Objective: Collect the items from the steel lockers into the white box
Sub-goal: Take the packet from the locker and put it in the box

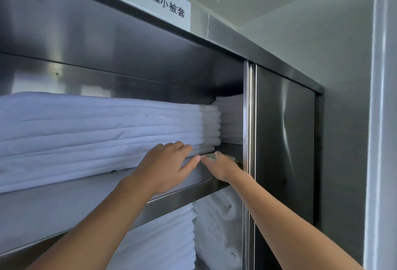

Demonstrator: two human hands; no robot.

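Two hands, left hand (166, 163) and right hand (221, 165), at one linen stack (96, 132)

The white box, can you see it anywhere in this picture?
No, only the steel locker, its stacks of folded white linens and the two hands reaching to the shelf edge show.

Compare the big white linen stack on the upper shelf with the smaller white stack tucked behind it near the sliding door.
The big linen stack spans the shelf from the left edge and sits forward; the smaller stack sits further back and right, partly hidden by the sliding door. The big stack's front right corner is touched by the left hand, with the right hand on the shelf beside it; the smaller stack is untouched. Both are folded white fabric on the same steel shelf.
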